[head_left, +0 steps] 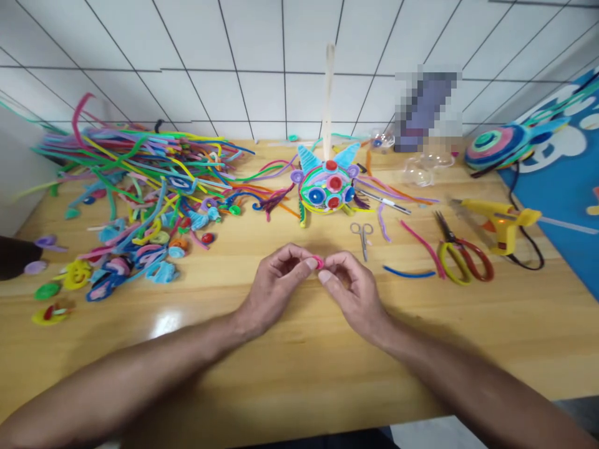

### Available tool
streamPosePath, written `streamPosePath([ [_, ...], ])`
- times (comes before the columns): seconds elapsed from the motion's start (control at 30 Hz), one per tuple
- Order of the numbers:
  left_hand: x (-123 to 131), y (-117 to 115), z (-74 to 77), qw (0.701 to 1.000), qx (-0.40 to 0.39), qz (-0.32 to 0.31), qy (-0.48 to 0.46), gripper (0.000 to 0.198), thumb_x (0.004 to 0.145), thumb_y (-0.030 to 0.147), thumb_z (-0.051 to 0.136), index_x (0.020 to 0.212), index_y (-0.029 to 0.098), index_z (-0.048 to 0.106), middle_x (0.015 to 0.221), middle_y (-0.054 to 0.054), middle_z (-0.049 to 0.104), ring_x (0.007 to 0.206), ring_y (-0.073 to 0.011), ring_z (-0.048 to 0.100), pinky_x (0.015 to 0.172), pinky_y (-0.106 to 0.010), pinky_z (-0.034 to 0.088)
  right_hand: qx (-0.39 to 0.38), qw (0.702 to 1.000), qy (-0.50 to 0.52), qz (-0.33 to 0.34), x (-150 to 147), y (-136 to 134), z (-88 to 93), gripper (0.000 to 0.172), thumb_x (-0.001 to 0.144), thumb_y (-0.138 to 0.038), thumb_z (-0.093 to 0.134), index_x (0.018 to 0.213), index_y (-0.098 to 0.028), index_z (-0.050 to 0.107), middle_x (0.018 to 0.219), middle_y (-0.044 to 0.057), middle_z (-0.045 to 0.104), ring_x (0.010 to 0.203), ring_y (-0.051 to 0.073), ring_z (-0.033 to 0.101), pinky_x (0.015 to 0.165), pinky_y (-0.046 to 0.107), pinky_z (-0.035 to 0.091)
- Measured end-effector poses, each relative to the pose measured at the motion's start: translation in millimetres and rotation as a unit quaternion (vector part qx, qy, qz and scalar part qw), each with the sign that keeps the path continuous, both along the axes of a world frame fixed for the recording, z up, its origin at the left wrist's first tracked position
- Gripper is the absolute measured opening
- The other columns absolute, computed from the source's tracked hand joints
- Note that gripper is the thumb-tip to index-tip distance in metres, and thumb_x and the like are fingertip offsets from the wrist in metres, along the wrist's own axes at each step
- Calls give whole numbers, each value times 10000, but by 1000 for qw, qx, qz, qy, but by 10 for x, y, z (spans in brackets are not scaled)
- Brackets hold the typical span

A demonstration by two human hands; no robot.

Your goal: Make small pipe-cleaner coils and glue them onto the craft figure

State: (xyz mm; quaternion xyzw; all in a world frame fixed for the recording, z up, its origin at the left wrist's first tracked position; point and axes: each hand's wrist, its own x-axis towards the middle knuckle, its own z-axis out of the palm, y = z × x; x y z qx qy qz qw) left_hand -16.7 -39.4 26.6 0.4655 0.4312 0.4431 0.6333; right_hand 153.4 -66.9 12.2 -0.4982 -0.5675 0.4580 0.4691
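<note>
Between the fingertips of both hands is a small coiled pink pipe cleaner (317, 262). My left hand (284, 280) pinches its left side between thumb and forefinger. At its right edge, my right hand (350, 284) closes thumb and fingers on the same coil. Just beyond them stands a colourful animal head (326, 186) made of coiled pipe cleaners, with light blue ears, blue eyes and red discs. Small metal scissors (362, 238) lie behind my right hand. A short blue pipe cleaner (409, 272) and a longer pink strip (422, 245) are to its right.
A tangled heap of pipe cleaners (154, 156) and several coiled pieces (110, 274) cover the left side. On the right lie large red-and-yellow scissors (461, 252), a yellow glue gun (505, 224) with a black cord, and another coiled pipe-cleaner piece (505, 146). White tiles (257, 37) back the wooden table (290, 386).
</note>
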Motion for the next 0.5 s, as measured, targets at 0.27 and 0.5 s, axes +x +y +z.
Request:
streamPosePath([
  [0.27, -5, 8, -21, 1000, 6, -18, 19, 287, 838, 471, 807, 843, 194, 734, 807, -31, 721, 742, -158, 620, 707, -282, 519, 6, 1000, -15, -21, -6, 25, -7, 172, 948, -370, 651, 858, -224, 634, 741, -9, 620, 682, 141, 563, 608, 270, 458],
  [0.5, -12, 22, -26, 1000, 4, -30, 8, 289, 828, 465, 821, 848, 190, 732, 819, -26, 717, 734, -146, 609, 716, -277, 518, 19, 999, -24, -25, -5, 39, 13, 154, 934, -334, 645, 831, -223, 619, 706, -23, 586, 634, 125, 515, 578, 255, 433],
])
